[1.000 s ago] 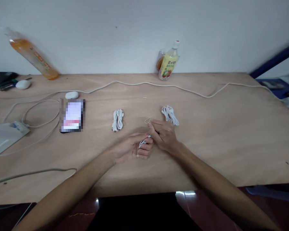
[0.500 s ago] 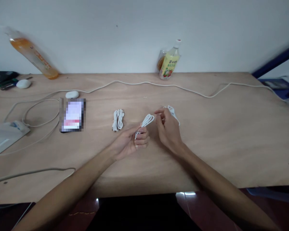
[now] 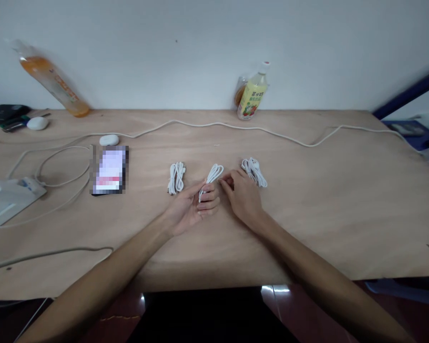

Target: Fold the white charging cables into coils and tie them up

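A coiled white cable [image 3: 214,173] is gripped by my left hand [image 3: 195,207], its loops sticking up past the thumb and curled fingers. Just to the right, my right hand [image 3: 243,195] has its thumb and forefinger pinched together close beside that coil; what lies between the fingertips, if anything, is too small to make out. A second bundled white cable [image 3: 176,177] rests on the wooden table [image 3: 325,205], left of my left hand. Behind my right hand lies another white cable bundle [image 3: 254,171], partly covered by the fingers.
On the left are a phone [image 3: 110,169] with a blurred screen, a white earbud case [image 3: 109,140] and a white box [image 3: 10,202]. A long white cable [image 3: 214,124] crosses the table. An orange drink bottle [image 3: 57,88] and a yellow-labelled bottle [image 3: 253,95] stand near the wall.
My right hand has moved left and slightly down, toward the held cable, uncovering more of the bundle behind it. The coil in my left hand has shifted slightly left and is more upright.
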The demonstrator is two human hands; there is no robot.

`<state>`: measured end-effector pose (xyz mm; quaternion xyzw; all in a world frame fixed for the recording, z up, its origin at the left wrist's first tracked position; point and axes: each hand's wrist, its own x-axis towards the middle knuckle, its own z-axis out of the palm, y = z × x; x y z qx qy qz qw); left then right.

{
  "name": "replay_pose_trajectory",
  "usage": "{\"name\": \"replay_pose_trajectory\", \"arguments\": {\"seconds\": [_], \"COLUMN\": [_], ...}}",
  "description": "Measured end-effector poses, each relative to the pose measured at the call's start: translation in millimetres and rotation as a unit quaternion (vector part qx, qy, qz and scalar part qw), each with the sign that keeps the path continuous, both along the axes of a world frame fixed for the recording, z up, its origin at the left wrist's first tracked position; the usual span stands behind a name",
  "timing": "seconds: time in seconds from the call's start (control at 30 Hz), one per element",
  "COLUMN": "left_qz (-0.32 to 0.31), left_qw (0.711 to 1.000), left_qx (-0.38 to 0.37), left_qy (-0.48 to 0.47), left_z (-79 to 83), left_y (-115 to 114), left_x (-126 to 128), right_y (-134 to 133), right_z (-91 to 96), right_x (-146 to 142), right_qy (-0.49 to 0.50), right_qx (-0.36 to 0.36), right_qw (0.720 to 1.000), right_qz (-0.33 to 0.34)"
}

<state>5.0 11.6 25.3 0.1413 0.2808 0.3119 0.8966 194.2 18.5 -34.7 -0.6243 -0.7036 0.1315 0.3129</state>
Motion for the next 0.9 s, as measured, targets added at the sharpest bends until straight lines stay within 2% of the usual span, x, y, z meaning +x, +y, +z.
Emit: {"name": "replay_pose_trajectory", "arguments": {"seconds": [0.13, 0.23, 0.4, 0.5, 0.57, 0.63, 0.77, 0.9], "left_qz": [0.003, 0.015, 0.047, 0.060, 0.074, 0.085, 0.100, 0.110], "left_qw": [0.999, 0.989, 0.941, 0.896, 0.868, 0.854, 0.847, 0.871], "left_qx": [0.039, 0.112, 0.243, 0.309, 0.345, 0.362, 0.371, 0.340], "left_qy": [0.024, 0.096, 0.233, 0.314, 0.349, 0.364, 0.368, 0.338], "left_z": [-2.1, -8.3, -22.1, -27.8, -30.2, -31.8, -34.1, -34.2], "left_y": [0.9, 0.6, -3.0, -5.1, -5.5, -5.0, -2.1, 0.4], "left_x": [-1.3, -0.5, 0.7, 0.1, -0.5, -1.0, -1.6, 0.2], "right_y": [-2.2, -4.3, -5.4, -5.1, -4.6, -3.8, -2.0, -2.5], "right_z": [2.4, 4.8, 6.2, 7.3, 7.7, 7.0, 3.4, 2.7], "right_x": [-0.5, -1.6, -4.6, -7.9, -10.1, -11.0, -7.3, -2.3], "right_qy": [0.001, 0.002, -0.044, -0.103, -0.143, -0.161, -0.113, -0.031], "right_qx": [-0.003, -0.012, -0.025, -0.037, -0.044, -0.038, 0.019, 0.115], "right_qw": [1.000, 1.000, 0.998, 0.994, 0.988, 0.986, 0.992, 0.989], "right_qz": [0.007, 0.019, 0.023, 0.026, 0.024, 0.026, 0.046, 0.086]}}
